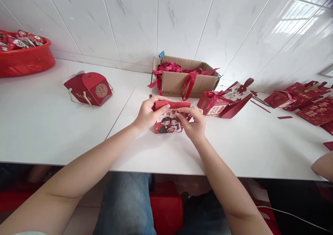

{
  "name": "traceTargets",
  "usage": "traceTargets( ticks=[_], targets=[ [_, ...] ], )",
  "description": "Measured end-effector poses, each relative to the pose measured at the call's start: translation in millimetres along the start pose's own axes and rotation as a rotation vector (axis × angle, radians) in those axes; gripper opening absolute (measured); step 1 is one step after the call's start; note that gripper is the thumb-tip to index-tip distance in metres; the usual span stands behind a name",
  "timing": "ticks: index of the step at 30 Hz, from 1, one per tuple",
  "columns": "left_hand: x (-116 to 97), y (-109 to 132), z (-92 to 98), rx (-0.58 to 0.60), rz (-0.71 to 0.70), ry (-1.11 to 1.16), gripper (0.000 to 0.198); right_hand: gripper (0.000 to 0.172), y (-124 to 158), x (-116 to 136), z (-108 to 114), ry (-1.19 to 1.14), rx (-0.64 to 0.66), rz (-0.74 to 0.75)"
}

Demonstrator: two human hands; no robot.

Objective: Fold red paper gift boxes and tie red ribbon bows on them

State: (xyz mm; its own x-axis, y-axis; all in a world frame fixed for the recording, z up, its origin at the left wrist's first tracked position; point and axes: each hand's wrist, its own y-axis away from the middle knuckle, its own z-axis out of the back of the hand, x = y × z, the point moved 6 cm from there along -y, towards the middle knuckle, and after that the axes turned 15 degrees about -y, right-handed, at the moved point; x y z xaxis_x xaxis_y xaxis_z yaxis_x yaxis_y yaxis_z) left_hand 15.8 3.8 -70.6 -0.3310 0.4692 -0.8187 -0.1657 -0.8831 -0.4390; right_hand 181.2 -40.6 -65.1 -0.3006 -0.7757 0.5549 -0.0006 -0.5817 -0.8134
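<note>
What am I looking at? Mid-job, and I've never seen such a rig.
No machine here: this is a person working bare-handed, seen in one picture from a camera worn on their head, looking forward and down. The left hand holds a red box printed with a cartoon couple; the fingers of the right hand pinch together at its upper front, any small piece there unclear. On the white table, a cardboard box of red ribbons stands behind, a rope-handled red box and a red basket of packets left, more red boxes right.
</note>
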Motion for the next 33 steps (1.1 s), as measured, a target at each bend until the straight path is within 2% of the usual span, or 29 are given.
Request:
traceTargets(
  ticks=[12,18,21,24,26,29,33],
  targets=[
    [-10.4,9.8,-5.4,0.001,-0.114,-0.057,0.022,0.011,2.8,15.3,-1.0,0.162,-0.068,0.2],
    [-22.1,15.0,-5.3,-0.016,-0.372,-0.057,0.008,0.006,5.4,23.4,6.0,0.229,-0.206,0.28],
    [-24.4,16.1,-5.2,0.013,-0.437,-0.036,0.007,0.01,5.1,22.3,8.2,0.197,-0.227,0.271],
    [-29.1,17.4,-3.0,0.019,-0.522,-0.019,0.005,0.029,4.1,16.7,4.5,0.021,-0.137,0.18],
    [-33.5,19.3,-1.5,0.006,-0.607,-0.038,0.004,0.032,3.9,11.8,-0.2,-0.107,-0.053,0.071],
    [-34.8,21.2,-1.6,-0.069,-0.675,-0.184,0.019,0.015,3.5,8.9,-2.9,-0.167,0.003,-0.029],
    [-30.3,26.0,-6.2,-0.288,-0.678,-0.441,0.06,0.017,0.3,5.2,5.3,-0.189,-0.115,-0.082]
  ],
)
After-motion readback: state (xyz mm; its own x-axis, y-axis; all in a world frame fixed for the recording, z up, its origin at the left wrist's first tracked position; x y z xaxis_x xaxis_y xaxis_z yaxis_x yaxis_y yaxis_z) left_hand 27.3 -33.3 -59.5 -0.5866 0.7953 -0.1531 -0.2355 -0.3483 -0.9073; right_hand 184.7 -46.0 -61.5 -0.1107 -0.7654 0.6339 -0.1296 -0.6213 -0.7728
